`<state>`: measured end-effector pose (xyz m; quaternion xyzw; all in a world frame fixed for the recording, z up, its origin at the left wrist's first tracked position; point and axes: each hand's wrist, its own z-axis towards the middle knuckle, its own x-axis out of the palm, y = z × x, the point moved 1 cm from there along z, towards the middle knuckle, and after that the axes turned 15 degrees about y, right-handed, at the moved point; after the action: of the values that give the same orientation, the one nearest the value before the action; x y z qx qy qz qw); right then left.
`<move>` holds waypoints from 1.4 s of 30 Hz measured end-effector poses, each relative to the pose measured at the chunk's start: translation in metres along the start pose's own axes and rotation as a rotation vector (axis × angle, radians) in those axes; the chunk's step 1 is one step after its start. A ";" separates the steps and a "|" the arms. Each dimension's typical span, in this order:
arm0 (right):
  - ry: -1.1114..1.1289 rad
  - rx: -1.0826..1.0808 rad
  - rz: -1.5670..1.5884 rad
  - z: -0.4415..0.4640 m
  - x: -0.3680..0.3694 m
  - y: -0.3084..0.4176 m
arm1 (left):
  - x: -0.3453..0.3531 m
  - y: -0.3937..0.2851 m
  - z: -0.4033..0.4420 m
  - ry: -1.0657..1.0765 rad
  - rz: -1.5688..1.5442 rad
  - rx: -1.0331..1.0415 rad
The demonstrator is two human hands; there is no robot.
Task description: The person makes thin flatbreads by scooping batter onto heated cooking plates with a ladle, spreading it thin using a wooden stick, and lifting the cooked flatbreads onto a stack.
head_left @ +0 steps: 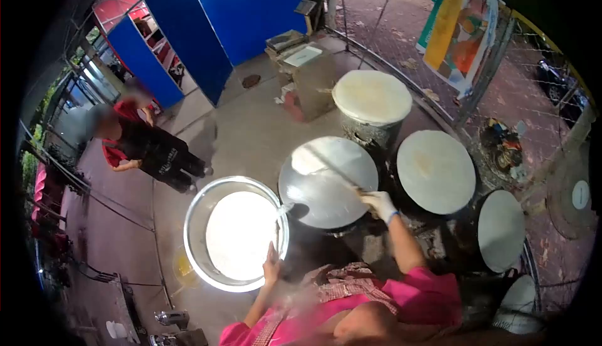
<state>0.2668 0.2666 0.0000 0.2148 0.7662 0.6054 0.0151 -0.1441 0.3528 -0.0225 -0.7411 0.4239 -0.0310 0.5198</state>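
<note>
My left hand (271,266) is closed round the handle of a ladle (283,209), whose head is at the right rim of a large metal basin (195,269). White batter (238,236) fills much of the basin. In a white glove, my right hand (379,205) grips a long thin spreading stick (335,169) that reaches over the round griddle (326,205). A patch of pale batter (308,160) lies on the far left part of this griddle, near the stick's far end.
Pale flatbreads cover the back griddle (372,95), the right griddle (436,170) and the far right griddle (501,230). A cardboard box (307,86) stands beyond. Two people, one in a dark apron (157,148), stand at left. A wire fence (433,98) borders the right side.
</note>
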 end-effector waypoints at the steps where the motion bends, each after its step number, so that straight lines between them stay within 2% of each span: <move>1: -0.048 0.234 0.065 -0.001 -0.019 0.015 | 0.007 0.024 0.012 -0.115 0.057 0.238; 3: -0.050 0.209 0.109 0.020 -0.021 0.007 | 0.013 0.049 0.025 -0.178 0.086 0.322; 4: -0.052 0.206 0.132 0.029 -0.018 -0.006 | 0.016 0.053 0.020 -0.170 0.054 0.289; 6: 0.142 0.274 0.113 0.031 -0.005 -0.013 | 0.020 0.051 0.020 -0.158 -0.020 0.232; 7: 0.221 0.352 0.117 0.022 -0.001 -0.005 | 0.022 0.033 0.005 -0.119 -0.087 0.079; 8: 0.303 0.342 0.081 0.021 -0.015 -0.011 | 0.021 0.003 -0.019 -0.082 -0.157 -0.074; 10: 0.240 0.382 0.031 0.023 -0.052 0.005 | 0.022 0.029 -0.028 -0.113 0.002 -0.114; 11: 0.197 0.406 0.019 0.035 -0.070 0.011 | 0.027 0.092 -0.017 -0.199 -0.036 0.158; 13: 0.079 0.274 0.145 0.065 -0.077 0.020 | 0.037 0.073 -0.043 -0.224 -0.144 -0.060; 15: 0.214 0.341 -0.031 0.069 -0.057 0.022 | 0.049 0.092 -0.049 -0.246 -0.193 -0.058; 18: 0.380 0.496 0.045 0.051 -0.052 0.003 | 0.056 0.118 -0.056 -0.199 -0.302 0.022; 19: 0.393 0.449 0.029 0.048 -0.059 0.000 | 0.062 0.110 -0.060 -0.223 -0.311 0.080; 21: 0.382 0.540 -0.023 0.053 -0.083 0.030 | 0.070 0.111 -0.062 -0.235 -0.290 0.118; 22: 0.278 0.387 0.034 0.092 -0.112 -0.019 | 0.073 0.126 -0.068 -0.220 -0.257 0.088; 23: 0.270 0.437 0.037 0.082 -0.084 0.054 | 0.076 0.137 -0.076 -0.195 -0.227 0.051; 24: 0.271 0.370 -0.053 0.100 -0.075 0.061 | 0.078 0.113 -0.085 -0.132 -0.525 0.049; 25: 0.273 0.299 -0.143 0.113 -0.071 0.055 | 0.081 0.092 -0.091 -0.112 -0.359 -0.121; 26: 0.346 0.361 -0.233 0.125 -0.067 0.031 | 0.077 0.075 -0.092 -0.096 -0.185 -0.279; 28: 0.432 0.468 -0.173 0.102 -0.059 0.022 | 0.084 0.048 -0.093 -0.287 0.183 -0.127; 31: 0.510 0.588 -0.036 0.067 -0.075 0.023 | 0.081 -0.023 -0.100 -0.212 -0.879 -0.035; 33: 0.484 0.541 -0.183 0.082 -0.092 0.040 | 0.083 -0.044 -0.105 -0.262 -0.885 -0.001; 35: 0.325 0.240 -0.048 0.119 -0.070 0.047 | 0.082 -0.040 -0.113 -0.283 -0.823 -0.021; 37: 0.357 0.332 -0.181 0.131 -0.053 0.081 | 0.086 0.005 -0.113 -0.271 -0.709 -0.076; 38: 0.451 0.399 -0.305 0.153 -0.060 0.040 | 0.086 0.037 -0.111 -0.277 -0.662 -0.095; 40: 0.532 0.525 -0.289 0.122 -0.052 0.048 | 0.088 0.092 -0.107 -0.288 -0.579 -0.128; 41: 0.572 0.593 -0.299 0.108 -0.051 0.052 | 0.086 0.067 -0.108 -0.293 -0.589 -0.117; 42: 0.626 0.640 -0.162 0.095 -0.063 0.041 | 0.081 0.011 -0.111 -0.299 -0.607 -0.110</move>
<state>0.3639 0.3392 -0.0021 -0.0455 0.8968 0.3706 -0.2373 -0.1529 0.2156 -0.0125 -0.8567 0.1041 -0.0520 0.5025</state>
